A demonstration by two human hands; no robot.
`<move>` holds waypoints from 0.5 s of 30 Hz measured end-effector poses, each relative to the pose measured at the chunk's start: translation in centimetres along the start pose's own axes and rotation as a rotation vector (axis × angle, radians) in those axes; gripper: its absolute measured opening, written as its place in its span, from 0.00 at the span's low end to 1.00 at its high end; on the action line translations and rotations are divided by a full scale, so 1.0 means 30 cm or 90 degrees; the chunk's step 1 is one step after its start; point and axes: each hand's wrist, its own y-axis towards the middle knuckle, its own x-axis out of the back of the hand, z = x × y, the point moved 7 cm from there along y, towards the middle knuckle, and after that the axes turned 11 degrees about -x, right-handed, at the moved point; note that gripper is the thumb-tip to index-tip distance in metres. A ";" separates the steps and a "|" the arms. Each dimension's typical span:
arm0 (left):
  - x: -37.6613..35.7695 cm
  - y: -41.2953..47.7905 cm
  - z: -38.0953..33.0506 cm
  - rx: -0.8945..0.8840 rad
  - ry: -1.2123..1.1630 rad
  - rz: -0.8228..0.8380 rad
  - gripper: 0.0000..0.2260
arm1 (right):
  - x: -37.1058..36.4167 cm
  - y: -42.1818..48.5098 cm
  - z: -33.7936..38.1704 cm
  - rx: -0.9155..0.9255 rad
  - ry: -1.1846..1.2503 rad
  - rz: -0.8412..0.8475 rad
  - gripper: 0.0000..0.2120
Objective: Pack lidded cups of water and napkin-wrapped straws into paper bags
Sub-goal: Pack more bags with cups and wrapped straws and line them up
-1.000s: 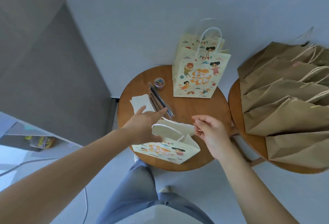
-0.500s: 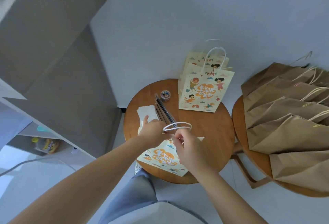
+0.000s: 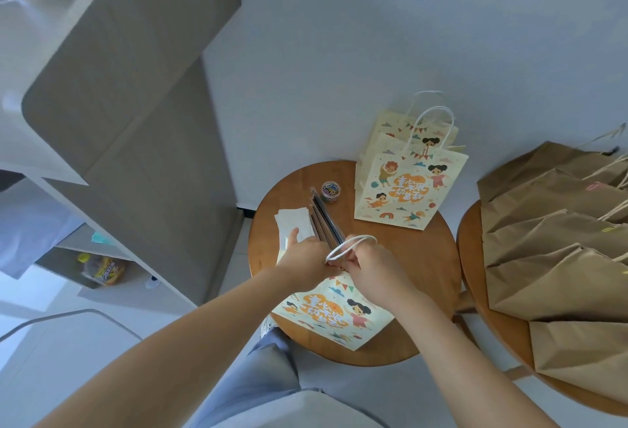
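On the round wooden table (image 3: 424, 257), a stack of white napkins (image 3: 293, 222) lies at the left edge, dark straws (image 3: 324, 218) just beside it and a small tub of coloured clips (image 3: 331, 191) behind. The left hand (image 3: 306, 261), thumb out over the napkins, curls its fingers on the top edge of the printed paper bag (image 3: 333, 313) lying flat at the near side. The right hand (image 3: 372, 269) pinches that same edge beneath the white handle loop (image 3: 353, 239). More printed bags (image 3: 407, 186) stand at the back. Brown paper bags (image 3: 560, 257) lie heaped on the neighbouring table (image 3: 470, 251).

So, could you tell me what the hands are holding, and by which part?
Both left hand and right hand grip the printed paper bag at its top edge, beneath its white handle.
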 end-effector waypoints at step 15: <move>0.014 -0.029 -0.028 -0.041 0.063 -0.069 0.10 | -0.056 -0.067 0.016 0.117 -0.202 -0.196 0.18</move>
